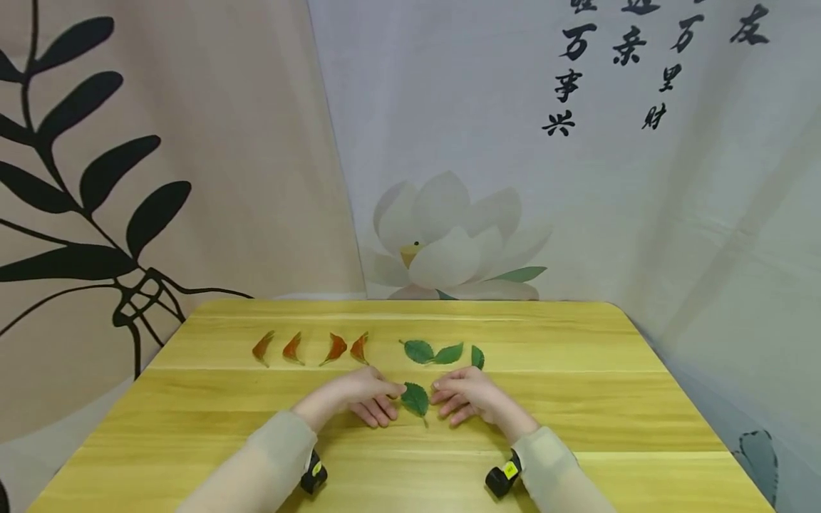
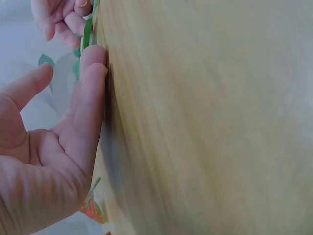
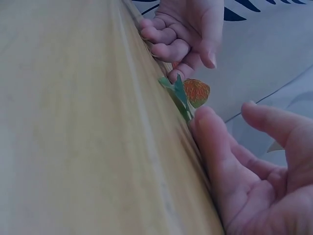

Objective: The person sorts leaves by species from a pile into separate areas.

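A single green leaf [image 1: 415, 399] with a toothed edge lies on the table between the two hands, its stem pointing toward the near edge. My left hand [image 1: 368, 395] rests beside it, index finger close to its left edge, thumb held apart from the fingers in the left wrist view. On the other side, my right hand [image 1: 471, 395] has relaxed fingers near the leaf's right edge and nothing in its grasp. Just beyond the right hand lies another green leaf [image 1: 477, 357], partly hidden by it. Two more leaves, one left [image 1: 419, 351] and one right [image 1: 448, 353], lie end to end.
Several orange-red petal-like pieces, including one at the far left [image 1: 261, 348], form a row at the back left of the wooden table [image 1: 577, 406]. Black wrist cameras, left [image 1: 314, 474] and right [image 1: 503, 476], sit at the sleeves. A printed curtain [image 1: 449, 107] hangs behind.
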Demonstrator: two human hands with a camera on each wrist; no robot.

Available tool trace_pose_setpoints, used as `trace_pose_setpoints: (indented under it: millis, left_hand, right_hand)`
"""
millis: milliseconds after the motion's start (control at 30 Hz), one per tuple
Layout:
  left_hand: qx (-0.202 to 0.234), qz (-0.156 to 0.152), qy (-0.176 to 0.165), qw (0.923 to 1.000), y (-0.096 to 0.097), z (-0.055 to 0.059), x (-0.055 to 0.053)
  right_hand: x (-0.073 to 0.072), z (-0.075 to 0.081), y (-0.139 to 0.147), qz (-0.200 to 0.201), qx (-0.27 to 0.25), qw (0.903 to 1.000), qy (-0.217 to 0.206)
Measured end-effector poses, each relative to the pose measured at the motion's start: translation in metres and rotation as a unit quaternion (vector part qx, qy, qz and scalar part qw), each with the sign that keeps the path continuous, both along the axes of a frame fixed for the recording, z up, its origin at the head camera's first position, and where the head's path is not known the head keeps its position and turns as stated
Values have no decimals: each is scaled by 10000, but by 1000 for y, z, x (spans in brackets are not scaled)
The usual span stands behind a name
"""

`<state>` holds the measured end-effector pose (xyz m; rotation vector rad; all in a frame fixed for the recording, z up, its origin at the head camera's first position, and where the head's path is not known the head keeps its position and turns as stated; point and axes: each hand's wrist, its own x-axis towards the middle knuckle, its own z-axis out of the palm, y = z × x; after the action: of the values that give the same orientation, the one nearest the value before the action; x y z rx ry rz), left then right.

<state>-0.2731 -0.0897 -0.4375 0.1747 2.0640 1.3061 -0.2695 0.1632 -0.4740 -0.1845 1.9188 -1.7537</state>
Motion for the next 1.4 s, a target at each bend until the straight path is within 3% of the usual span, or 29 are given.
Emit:
trace_pose_setpoints:
  millis: [400,900,1033,1167,1400]
  left_hand:
    - [248,183,65,9995,17,-13,-8]
    - [417,296,70,9987,17,-19,-12]
    - [420,327,81,9985,17,-20,-13]
    - [424,347,60,9985,18,-21,-13]
    - [433,329,151,9984,17,-25,-13]
  right_hand:
    - [2,3,0,11,-21,10000,45]
    - [-5,7,11,24,-145,9998,157]
    - [-12,16,27,-263,-238,9991,250]
    - [-22,25,47,-881,-139,9952,394]
    - [-50,21,70,-1841,535,9795,619]
